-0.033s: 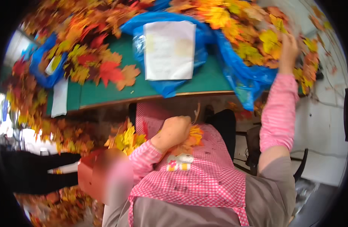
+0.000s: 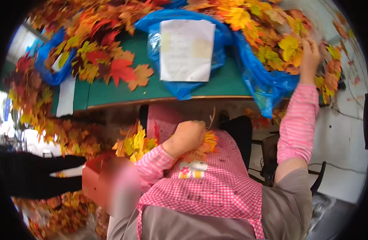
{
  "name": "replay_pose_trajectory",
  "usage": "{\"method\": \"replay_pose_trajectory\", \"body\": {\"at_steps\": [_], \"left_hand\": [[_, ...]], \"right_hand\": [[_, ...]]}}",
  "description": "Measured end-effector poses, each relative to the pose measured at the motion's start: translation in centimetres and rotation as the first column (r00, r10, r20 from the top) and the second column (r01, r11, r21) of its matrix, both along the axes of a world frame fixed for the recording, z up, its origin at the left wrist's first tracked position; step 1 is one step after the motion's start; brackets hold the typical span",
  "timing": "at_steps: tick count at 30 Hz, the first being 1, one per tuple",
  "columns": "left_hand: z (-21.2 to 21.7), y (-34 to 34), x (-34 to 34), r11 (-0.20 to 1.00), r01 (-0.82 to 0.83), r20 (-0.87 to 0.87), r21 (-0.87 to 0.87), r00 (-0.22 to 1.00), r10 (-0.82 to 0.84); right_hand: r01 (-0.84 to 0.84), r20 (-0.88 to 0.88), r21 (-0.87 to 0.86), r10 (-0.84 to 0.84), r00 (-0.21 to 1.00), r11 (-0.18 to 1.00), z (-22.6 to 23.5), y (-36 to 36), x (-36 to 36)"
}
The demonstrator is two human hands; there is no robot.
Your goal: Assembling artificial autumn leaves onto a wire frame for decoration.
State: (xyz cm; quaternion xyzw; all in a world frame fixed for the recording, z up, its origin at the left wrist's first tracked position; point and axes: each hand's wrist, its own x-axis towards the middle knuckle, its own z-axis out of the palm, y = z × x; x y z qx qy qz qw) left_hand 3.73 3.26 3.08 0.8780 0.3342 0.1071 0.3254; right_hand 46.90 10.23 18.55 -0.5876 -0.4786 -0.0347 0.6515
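Hands (image 2: pixel 187 139) at leaves (image 2: pixel 290 48), blue bag (image 2: pixel 265 83), green table (image 2: pixel 116 91)

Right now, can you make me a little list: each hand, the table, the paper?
Left hand: closed on an orange leaf bunch, in front of the pink checked apron
Right hand: at the yellow and orange leaves on the right; grip unclear
Table: green, with leaf piles
Paper: white, lying on a blue plastic bag
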Motion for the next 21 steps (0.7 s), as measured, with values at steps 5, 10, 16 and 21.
{"method": "replay_pose_trajectory", "body": {"at_steps": [5,10,16,21], "left_hand": [[-0.5,-0.5,-0.3,0.999,-0.045,-0.033,-0.011,0.998,0.045],[-0.8,-0.2,-0.5,0.994,-0.102,0.01,0.026,0.995,0.102],[1.7,1.2,-1.3,0.976,-0.166,0.192,-0.144,0.962,0.192],[1.5,1.2,-1.5,0.965,-0.151,0.198,-0.213,0.961,0.195]], "right_hand": [[-0.551,0.058,-0.284,0.588,0.807,0.785,-1.4,-1.8,-12.0],[-0.573,-0.01,-0.672,0.767,0.641,0.47,-5.9,-4.9,-21.5],[-0.503,0.237,-0.744,0.877,0.417,0.44,-9.9,-5.8,-23.5],[-0.621,-0.013,-0.631,0.794,0.608,0.466,-10.8,-6.1,-24.2]]}}
